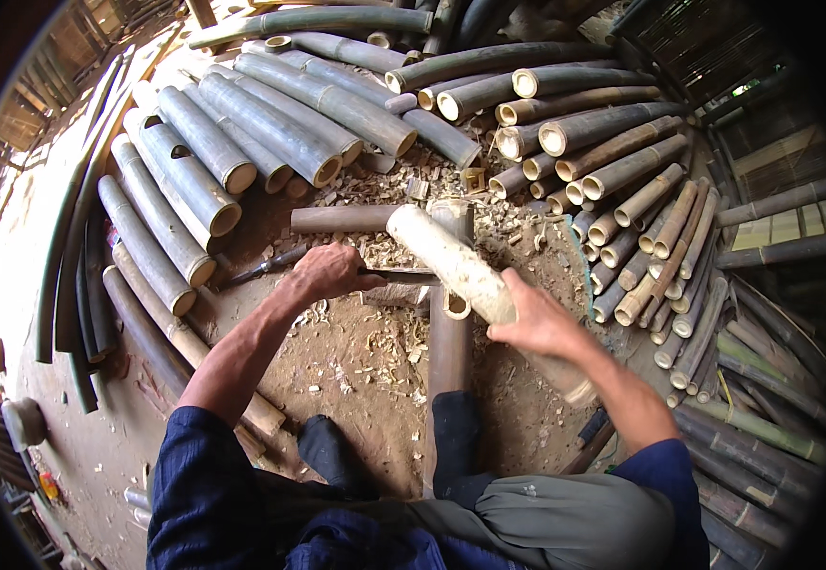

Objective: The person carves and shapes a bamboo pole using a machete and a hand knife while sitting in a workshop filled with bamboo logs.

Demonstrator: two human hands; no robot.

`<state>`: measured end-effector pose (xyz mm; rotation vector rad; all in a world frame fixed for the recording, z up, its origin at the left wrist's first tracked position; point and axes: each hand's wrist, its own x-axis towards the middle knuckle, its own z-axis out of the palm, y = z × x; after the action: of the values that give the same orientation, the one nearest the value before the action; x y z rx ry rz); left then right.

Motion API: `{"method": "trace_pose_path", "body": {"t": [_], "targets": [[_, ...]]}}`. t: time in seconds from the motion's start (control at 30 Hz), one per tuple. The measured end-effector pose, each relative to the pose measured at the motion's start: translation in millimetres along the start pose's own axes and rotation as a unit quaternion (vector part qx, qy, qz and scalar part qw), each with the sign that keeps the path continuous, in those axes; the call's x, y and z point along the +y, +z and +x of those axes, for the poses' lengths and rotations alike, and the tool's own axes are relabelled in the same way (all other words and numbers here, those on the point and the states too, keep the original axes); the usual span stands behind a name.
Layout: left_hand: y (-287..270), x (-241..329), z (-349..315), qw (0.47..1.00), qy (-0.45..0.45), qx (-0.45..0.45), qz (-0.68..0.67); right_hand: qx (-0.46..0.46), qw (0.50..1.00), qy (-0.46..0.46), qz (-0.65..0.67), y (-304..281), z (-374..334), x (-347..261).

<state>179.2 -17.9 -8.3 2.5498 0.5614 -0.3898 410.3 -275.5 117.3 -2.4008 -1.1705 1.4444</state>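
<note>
My left hand [329,271] is closed around the handle of a knife, whose dark blade [403,276] reaches right to a bamboo section [456,263]. Pale and scraped at its upper end, that section slants down to the right. My right hand [538,318] wraps it near the middle, with the lower part passing under my forearm. Beneath it, a brown bamboo pole [449,356] runs away from my feet. A dark tool shaft [266,267] shows left of my left fist; I cannot tell whether it belongs to the knife.
Thick dark bamboo sections [270,128] lie in rows at the back left. More cut bamboo [613,171] is stacked along the right. A short brown bamboo piece [342,219] lies ahead among shavings [384,356]. My dark-covered feet [332,451] are on the dirt floor.
</note>
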Motion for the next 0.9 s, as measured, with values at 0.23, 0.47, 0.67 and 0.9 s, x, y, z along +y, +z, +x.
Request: {"method": "trace_pose_path", "body": {"t": [0.23,0.47,0.67,0.9], "targets": [[-3,-14,5,0.998,0.001,-0.040,-0.039,0.214,0.922,-0.243,0.214,-38,-12,-22],[7,-20,20,0.992,0.020,-0.114,-0.051,-0.013,0.997,-0.043,-0.057,-3,18,3],[37,4,-33,0.987,0.053,0.139,0.068,0.156,0.962,-0.175,0.137,-21,-4,42],[52,11,-49,0.962,0.075,0.256,0.057,0.160,0.938,-0.160,0.264,-14,-24,58]]}}
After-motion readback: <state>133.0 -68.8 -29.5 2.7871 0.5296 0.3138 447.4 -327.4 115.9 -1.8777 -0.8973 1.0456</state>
